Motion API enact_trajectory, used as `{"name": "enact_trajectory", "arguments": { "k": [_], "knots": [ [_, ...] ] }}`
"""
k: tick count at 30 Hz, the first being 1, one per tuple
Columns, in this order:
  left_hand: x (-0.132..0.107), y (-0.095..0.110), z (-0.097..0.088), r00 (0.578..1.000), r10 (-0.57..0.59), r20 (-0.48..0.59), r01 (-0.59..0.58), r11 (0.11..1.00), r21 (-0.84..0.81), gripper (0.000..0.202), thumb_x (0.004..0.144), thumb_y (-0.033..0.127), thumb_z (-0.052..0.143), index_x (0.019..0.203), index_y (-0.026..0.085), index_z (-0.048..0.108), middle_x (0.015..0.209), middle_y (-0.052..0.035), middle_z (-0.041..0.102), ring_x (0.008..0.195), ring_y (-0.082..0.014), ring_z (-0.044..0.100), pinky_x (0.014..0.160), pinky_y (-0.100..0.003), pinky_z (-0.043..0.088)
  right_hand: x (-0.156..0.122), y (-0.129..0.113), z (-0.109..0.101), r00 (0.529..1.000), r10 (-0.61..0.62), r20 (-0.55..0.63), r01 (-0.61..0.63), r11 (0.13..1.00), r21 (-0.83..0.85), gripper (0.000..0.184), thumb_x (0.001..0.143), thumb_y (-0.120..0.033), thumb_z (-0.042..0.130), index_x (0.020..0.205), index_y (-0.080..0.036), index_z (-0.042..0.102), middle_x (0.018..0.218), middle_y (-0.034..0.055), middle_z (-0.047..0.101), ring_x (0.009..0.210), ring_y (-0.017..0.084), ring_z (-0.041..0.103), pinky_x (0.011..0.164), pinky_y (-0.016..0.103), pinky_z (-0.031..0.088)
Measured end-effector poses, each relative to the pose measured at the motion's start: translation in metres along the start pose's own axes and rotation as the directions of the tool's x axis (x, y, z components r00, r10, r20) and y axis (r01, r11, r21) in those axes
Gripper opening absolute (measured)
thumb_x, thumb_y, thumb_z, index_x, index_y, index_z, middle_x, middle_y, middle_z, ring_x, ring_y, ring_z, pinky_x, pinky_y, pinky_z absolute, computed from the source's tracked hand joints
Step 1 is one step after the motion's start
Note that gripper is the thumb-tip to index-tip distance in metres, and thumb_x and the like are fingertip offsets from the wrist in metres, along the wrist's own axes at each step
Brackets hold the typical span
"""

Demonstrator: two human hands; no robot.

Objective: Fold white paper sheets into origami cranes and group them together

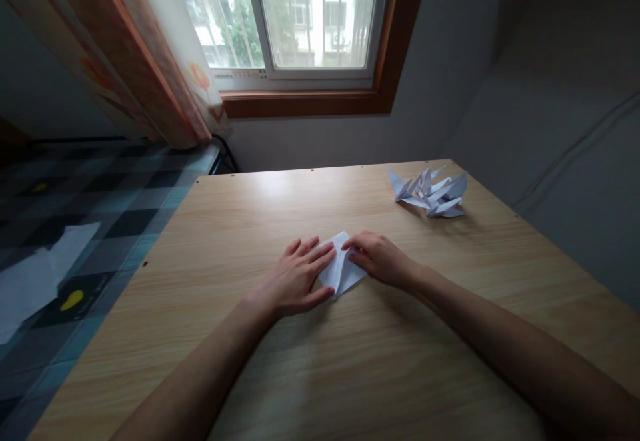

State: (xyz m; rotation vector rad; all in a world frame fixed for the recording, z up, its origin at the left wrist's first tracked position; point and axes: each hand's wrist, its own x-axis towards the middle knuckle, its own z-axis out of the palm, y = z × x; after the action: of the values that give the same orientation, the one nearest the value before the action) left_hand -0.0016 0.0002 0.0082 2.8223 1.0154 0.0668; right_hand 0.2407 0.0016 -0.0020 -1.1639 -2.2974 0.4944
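Observation:
A small folded sheet of white paper (345, 273) lies on the wooden table, one corner toward me and a crease running up its middle. My left hand (299, 277) rests spread at its left side, with fingertips and thumb on the paper. At the upper right of the sheet, my right hand (379, 257) has its fingers curled, with thumb and index finger pinching a flap at the fold. Part of the paper's right side is covered by that hand. Several folded paper cranes (434, 191) sit together near the table's far right corner.
The wooden table (280, 214) reaches toward a window (320, 21) with a brown frame. To the left is a bed with a checked cover (150, 181), bearing loose white sheets (30, 288). A curtain (150, 48) hangs at the back left; a cable (575, 148) runs along the right wall.

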Motion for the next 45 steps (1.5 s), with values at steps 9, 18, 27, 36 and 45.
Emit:
{"name": "enact_trajectory", "arguments": {
  "k": [9,18,27,36,45],
  "knots": [
    [0.003,0.007,0.006,0.995,-0.052,-0.087,0.050,0.999,-0.020,0.062,0.090,0.057,0.044,0.142,0.023,0.043,0.148,-0.0084,0.046,0.138,-0.0349,0.034,0.113,-0.055,0.024,0.004,0.002,0.016,0.993,0.096,-0.068,-0.095,0.995,0.020,0.027,0.082,-0.010,0.062,0.108,-0.019,0.063,0.091,0.0044,0.068,0.088,0.019,0.060,0.086,0.034,0.042],
    [0.001,0.012,0.006,0.997,-0.030,-0.076,0.031,0.999,0.020,0.058,0.089,0.050,0.048,0.143,0.030,0.042,0.148,-0.0076,0.044,0.137,-0.0378,0.035,0.110,-0.058,0.024,0.005,0.007,0.018,0.956,0.234,-0.178,-0.273,0.931,-0.241,0.012,0.089,-0.028,0.062,0.097,-0.020,0.062,0.101,0.0083,0.064,0.099,0.027,0.054,0.085,0.040,0.039],
    [0.003,0.021,0.007,0.993,-0.056,-0.101,0.066,0.993,0.099,0.057,0.091,0.055,0.041,0.140,0.027,0.045,0.144,-0.0116,0.046,0.134,-0.0381,0.036,0.109,-0.057,0.025,-0.008,-0.005,0.015,0.987,0.010,-0.160,-0.074,0.914,-0.398,0.016,0.093,-0.019,0.052,0.096,-0.019,0.067,0.100,0.0101,0.067,0.094,0.025,0.056,0.086,0.039,0.043],
    [0.003,0.024,0.009,0.992,-0.048,-0.116,0.058,0.994,0.091,0.060,0.091,0.054,0.042,0.140,0.020,0.043,0.144,-0.0175,0.045,0.136,-0.0339,0.037,0.110,-0.053,0.025,-0.015,-0.022,0.023,0.996,0.006,-0.093,-0.043,0.915,-0.402,0.019,0.093,-0.020,0.051,0.099,-0.015,0.069,0.108,0.0127,0.070,0.101,0.025,0.061,0.091,0.039,0.048],
    [0.003,0.023,0.008,0.990,-0.091,-0.108,0.096,0.994,0.047,0.072,0.087,0.059,0.046,0.142,0.013,0.040,0.147,-0.0184,0.043,0.137,-0.0327,0.038,0.111,-0.052,0.025,-0.019,-0.021,0.018,0.998,0.066,-0.021,-0.069,0.897,-0.437,0.047,0.091,-0.036,0.055,0.131,-0.010,0.055,0.136,0.0182,0.056,0.126,0.033,0.049,0.107,0.052,0.035]
  ]
}}
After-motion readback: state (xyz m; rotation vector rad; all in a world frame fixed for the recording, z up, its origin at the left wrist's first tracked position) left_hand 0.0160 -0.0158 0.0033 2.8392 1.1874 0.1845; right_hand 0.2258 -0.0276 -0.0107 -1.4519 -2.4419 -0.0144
